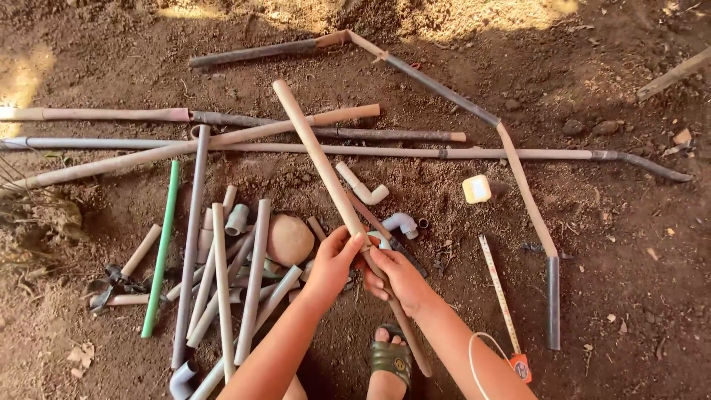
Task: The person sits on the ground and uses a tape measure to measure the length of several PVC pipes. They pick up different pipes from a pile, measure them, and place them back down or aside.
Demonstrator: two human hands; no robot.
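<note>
At the bottom centre of the frame a sandalled foot (pixel 390 359) shows between the forearms, its heel cut off by the lower edge. Just above it, both hands meet on a long tan pipe (pixel 318 155) that runs from the lower centre up to the upper middle. The left hand (pixel 333 263) is closed around the pipe from the left; the right hand (pixel 398 275) grips it from the right, and between the fingers sits a small pale roll (pixel 379 238), mostly hidden, so its kind is hard to tell. The pipe's lower stretch passes under the right wrist. To the lower right a measuring tape (pixel 500 292) lies extended on the dirt ground (pixel 615 244), its case cut off at the frame's edge. Left of the hands lies a heap of short grey pipes (pixel 222 289), a green pipe (pixel 161 248) and a rounded stone (pixel 289 239). Farther up are white elbow fittings (pixel 363 187), a small yellow container (pixel 476 188) and long jointed pipes (pixel 444 152) across the ground.
</note>
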